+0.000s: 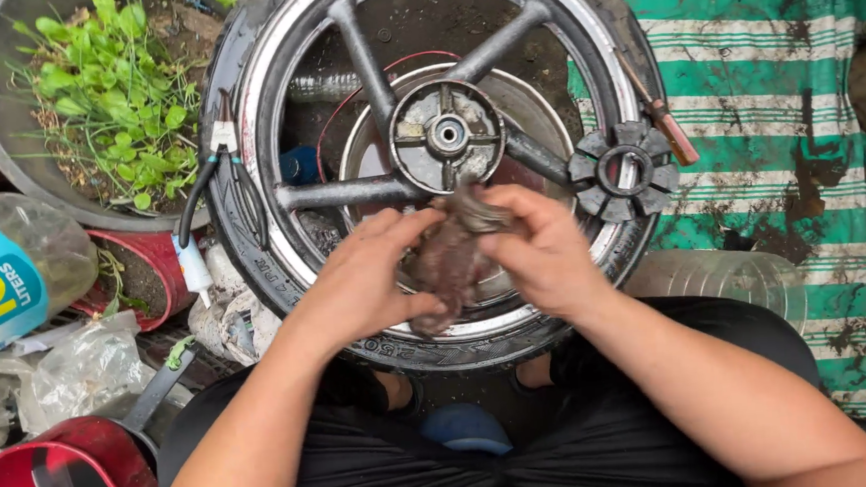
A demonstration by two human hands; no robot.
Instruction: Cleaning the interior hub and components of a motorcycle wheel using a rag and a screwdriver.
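A motorcycle wheel (290,197) with dark spokes and a black tyre lies flat in front of me, its hub (445,134) near the centre. Both hands meet over the wheel's near side. My left hand (360,278) and my right hand (544,252) each grip a dirty brownish rag (451,257) bunched between them. A black toothed rubber part (622,172) rests on the rim at the right, just beyond my right hand.
A green-and-white striped tarp (753,63) lies at right with a clear plastic bottle (721,281). A wood-handled tool (666,124) leans on the tyre. Potted plants (113,93), a large water jug (9,269) and a red container (47,483) stand at left.
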